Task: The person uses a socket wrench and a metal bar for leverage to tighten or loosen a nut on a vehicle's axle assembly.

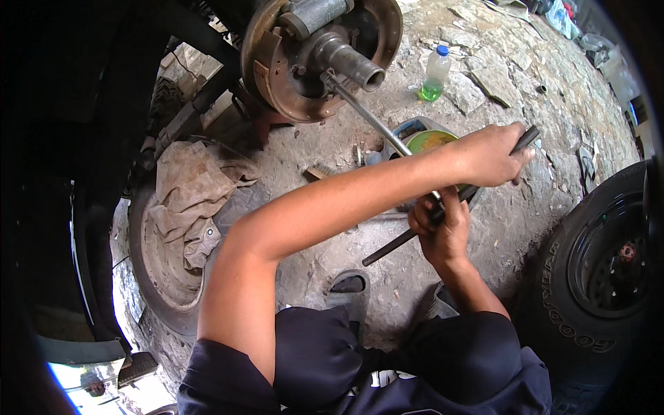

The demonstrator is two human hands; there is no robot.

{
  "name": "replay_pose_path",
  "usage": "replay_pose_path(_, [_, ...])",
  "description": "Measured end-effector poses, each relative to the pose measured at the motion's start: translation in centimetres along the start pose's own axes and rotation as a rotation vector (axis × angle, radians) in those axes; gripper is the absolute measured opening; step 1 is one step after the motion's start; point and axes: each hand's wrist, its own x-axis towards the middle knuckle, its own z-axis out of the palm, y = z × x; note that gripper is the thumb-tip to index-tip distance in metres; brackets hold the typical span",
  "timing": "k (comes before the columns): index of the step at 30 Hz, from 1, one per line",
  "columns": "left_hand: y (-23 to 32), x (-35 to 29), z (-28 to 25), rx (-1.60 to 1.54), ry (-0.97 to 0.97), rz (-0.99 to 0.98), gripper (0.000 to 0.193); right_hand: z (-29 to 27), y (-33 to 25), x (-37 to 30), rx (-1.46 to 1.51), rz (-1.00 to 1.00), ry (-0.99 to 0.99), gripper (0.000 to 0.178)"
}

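My left arm reaches across to the right, and my left hand (pixel 492 155) is closed around the upper end of a dark metal bar (pixel 389 249). Below it, my right hand (pixel 443 228) grips the place where the bar crosses the end of a long shiny extension rod (pixel 373 119). The rod's far end meets the wheel hub assembly (pixel 344 59), beside the spindle. Around the hub sits a rusty brake backing plate (pixel 391 31) with a curved brake shoe (pixel 266 66). My left forearm hides part of the rod.
A green-topped round container (pixel 430 140) stands under the rod. Beyond it is a clear bottle (pixel 435 72) with green liquid. A mounted tyre (pixel 588 263) lies at right; a stained cloth (pixel 190 187) drapes over another wheel (pixel 149 266) at left. A brush (pixel 318 171) lies on stony ground.
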Motion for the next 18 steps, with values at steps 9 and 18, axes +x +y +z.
replay_pose_path(9, [-3.6,-11.9,-1.4,-0.100,0.774,0.269,0.021,-2.5,-5.4,-2.6,-0.212,-0.039,0.063,0.046])
replay_pose_path(18, [-9.6,-11.2,-2.2,-1.109,0.852,-0.227,0.025,-4.4,-5.8,-1.3,-1.745,-0.958,-0.504,0.057])
